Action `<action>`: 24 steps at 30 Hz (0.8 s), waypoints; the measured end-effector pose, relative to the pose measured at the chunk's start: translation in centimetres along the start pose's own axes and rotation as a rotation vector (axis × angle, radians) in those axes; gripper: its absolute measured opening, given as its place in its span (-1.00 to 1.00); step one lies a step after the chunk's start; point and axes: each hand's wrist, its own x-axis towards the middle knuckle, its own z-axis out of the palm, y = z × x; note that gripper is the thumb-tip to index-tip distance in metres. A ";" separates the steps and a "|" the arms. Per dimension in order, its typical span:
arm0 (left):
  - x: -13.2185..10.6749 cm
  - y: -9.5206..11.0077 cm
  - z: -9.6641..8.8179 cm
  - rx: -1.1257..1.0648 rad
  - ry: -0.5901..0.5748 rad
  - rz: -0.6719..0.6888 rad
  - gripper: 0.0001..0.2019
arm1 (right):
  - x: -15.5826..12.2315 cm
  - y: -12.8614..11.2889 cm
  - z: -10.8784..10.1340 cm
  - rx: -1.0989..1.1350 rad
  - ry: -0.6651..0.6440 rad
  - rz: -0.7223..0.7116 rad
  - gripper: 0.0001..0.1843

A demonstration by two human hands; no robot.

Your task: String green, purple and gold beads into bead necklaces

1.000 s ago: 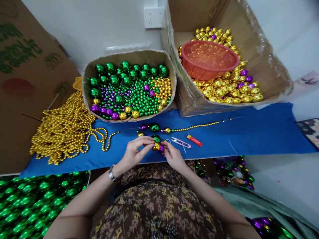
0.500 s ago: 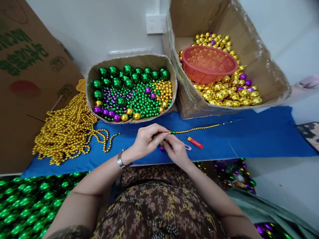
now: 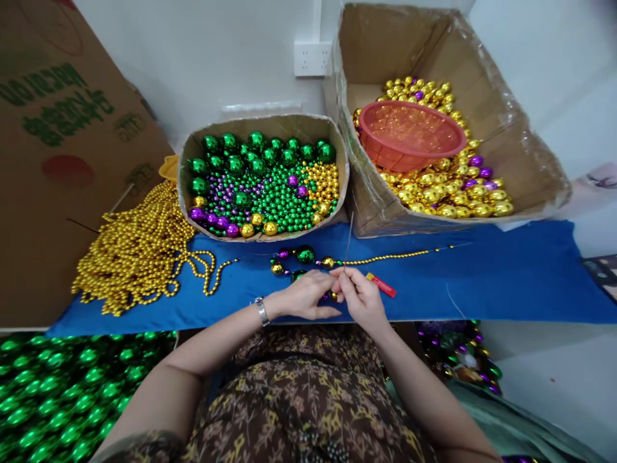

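Note:
My right hand (image 3: 362, 297) pinches a thin needle-like rod (image 3: 348, 241) that points up toward the boxes. Beside it, my left hand (image 3: 308, 297) lies palm down over the beads, thumb stretched out and fingertips partly hidden at the right hand. A bead strand shows just beyond my hands, with a big green bead (image 3: 305, 254), a gold bead (image 3: 277, 267) and small purple ones. To the right it meets a string of small gold beads (image 3: 390, 258). A red and yellow lighter-like stick (image 3: 382, 285) lies right of my right hand.
A low carton (image 3: 263, 238) holds green, purple and gold beads. The taller carton (image 3: 520, 173) behind right has gold beads and a red basket (image 3: 409, 161). Gold bead chains (image 3: 135, 251) are heaped at left on the blue cloth (image 3: 511, 283). Green beads (image 3: 58, 392) lie below.
My hands have moved apart from their shared pinch on the strand. The right hand now holds the thin rod upright. The large beads beyond my hands have come into view; the pink pin is hidden.

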 end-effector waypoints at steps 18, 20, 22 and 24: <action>-5.9 -4.7 -1.0 0.846 0.008 -0.332 -0.63 | 2.0 -2.7 -8.8 0.343 0.784 -0.200 -0.76; -6.4 -4.6 -1.4 0.865 0.006 -0.341 -0.63 | 2.1 -3.4 -8.6 0.302 0.801 -0.255 -0.78; -6.4 -3.9 -2.0 0.822 0.024 -0.311 -0.61 | 1.9 -3.7 -7.7 0.280 0.761 -0.287 -0.79; -6.1 -3.0 -3.2 0.706 0.074 -0.242 -0.59 | 1.4 -3.7 -6.5 0.239 0.659 -0.259 -0.76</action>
